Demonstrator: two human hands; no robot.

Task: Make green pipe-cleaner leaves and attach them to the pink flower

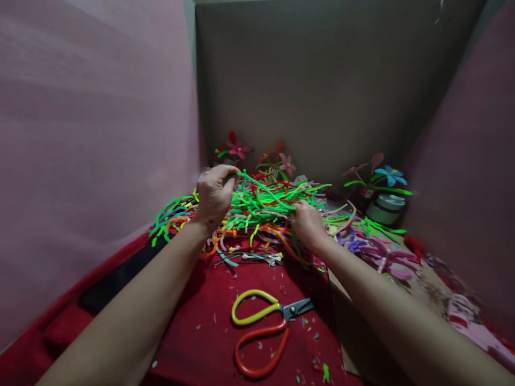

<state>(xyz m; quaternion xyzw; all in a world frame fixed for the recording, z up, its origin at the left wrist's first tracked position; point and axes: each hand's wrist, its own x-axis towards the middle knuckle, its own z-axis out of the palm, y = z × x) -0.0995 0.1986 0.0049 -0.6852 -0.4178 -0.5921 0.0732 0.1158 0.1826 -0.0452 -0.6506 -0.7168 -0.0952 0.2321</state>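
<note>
A loose pile of pipe cleaners (pixel 261 206), mostly bright green with orange, red and purple ones mixed in, lies on a red cloth (pixel 209 321). My left hand (pixel 214 193) is raised over the left side of the pile, fingers pinched on green pipe cleaners. At the pile's right side, my right hand (pixel 308 222) is closed down into the strands, gripping green pipe cleaners too. Both forearms reach in from the bottom of the view.
Scissors (pixel 263 329) with one yellow and one orange handle lie on the cloth near me. Pipe-cleaner flowers (pixel 237 147) stand at the back by a cardboard wall (pixel 322 80). A blue flower (pixel 389 174) in a small pot sits right. A cardboard sheet (pixel 362 332) lies under my right arm.
</note>
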